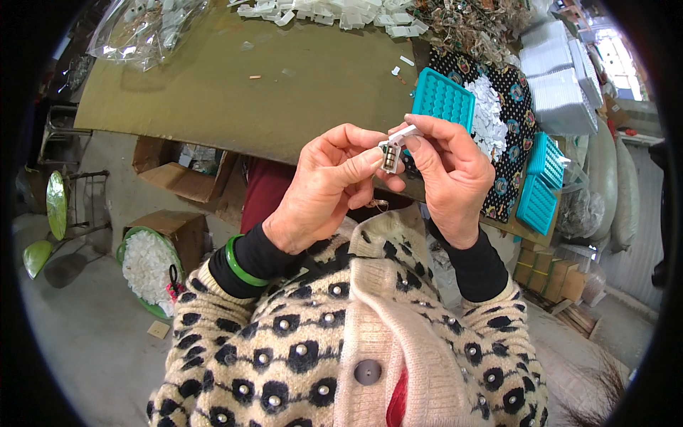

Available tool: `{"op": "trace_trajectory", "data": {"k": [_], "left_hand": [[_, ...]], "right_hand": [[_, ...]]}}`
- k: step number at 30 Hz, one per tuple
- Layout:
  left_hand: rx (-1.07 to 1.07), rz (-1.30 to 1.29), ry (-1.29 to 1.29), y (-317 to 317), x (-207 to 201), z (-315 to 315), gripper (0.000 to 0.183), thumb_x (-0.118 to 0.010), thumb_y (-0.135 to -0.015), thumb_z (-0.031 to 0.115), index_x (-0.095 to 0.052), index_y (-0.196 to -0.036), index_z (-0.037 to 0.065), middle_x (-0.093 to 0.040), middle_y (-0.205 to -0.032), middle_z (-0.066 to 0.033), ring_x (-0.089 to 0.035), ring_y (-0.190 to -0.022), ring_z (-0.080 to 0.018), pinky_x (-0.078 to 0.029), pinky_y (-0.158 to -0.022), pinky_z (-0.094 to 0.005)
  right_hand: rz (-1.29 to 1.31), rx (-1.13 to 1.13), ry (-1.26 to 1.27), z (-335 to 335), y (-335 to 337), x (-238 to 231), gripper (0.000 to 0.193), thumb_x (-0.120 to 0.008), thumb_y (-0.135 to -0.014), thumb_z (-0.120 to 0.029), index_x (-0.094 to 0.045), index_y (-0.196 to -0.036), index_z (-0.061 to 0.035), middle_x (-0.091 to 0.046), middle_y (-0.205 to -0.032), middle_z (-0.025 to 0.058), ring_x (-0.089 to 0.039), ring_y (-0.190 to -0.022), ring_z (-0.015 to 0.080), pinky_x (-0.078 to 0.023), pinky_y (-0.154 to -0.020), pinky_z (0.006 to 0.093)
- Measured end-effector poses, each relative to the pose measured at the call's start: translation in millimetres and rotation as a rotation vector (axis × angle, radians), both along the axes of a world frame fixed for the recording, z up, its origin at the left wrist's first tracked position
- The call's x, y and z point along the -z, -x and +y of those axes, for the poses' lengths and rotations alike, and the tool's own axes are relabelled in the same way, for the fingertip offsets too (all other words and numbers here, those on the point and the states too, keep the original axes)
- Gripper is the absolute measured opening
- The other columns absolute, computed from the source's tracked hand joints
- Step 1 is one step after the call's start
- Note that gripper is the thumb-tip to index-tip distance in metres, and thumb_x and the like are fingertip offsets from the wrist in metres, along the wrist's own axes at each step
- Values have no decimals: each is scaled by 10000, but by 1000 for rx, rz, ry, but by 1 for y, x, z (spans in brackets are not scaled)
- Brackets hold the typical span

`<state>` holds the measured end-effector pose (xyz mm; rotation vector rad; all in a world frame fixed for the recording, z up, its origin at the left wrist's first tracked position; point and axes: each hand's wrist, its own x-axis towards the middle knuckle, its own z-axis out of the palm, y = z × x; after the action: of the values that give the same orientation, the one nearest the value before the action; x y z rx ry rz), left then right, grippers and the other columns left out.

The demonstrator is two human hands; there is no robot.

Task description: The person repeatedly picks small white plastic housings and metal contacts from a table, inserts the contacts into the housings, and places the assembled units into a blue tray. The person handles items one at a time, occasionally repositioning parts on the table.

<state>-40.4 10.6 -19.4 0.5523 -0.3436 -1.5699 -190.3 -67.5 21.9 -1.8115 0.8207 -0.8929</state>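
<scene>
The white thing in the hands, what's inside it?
Shiny metal parts show inside the white piece. The left hand and right hand cover some of it, so anything else inside can't be seen.

The right hand [455, 178] screens the teal tray's [442, 92] near edge! The table's [199, 78] far edge: cut off!

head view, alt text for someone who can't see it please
A person's left hand and right hand hold a small white part with metal inside, near a greenish table. A heap of white pieces lies on the table's far side, and a teal tray sits toward the right.
</scene>
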Motion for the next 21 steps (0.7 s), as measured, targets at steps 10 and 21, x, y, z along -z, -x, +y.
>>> {"op": "trace_trajectory", "data": {"k": [10,21], "left_hand": [[-135,-91,29,3,3,7,151,-637,-941,90,-584,-1055,6,-664,-934,-82,-538,-611,-69,-415,-480,-188],[-49,270,-11,0,4,8,140,-643,-944,130,-588,-1034,38,-641,-865,-60,-596,-628,-108,-511,-538,-221]], "right_hand": [[18,40,636,6,-20,12,174,-641,-854,96,-628,-1009,19,-702,-866,121,-665,-754,175,-531,-685,269],[20,-156,546,13,-22,18,301,-659,-861,-20,-617,-1156,21,-535,-1068,139,-539,-903,242,-481,-753,335]]}}
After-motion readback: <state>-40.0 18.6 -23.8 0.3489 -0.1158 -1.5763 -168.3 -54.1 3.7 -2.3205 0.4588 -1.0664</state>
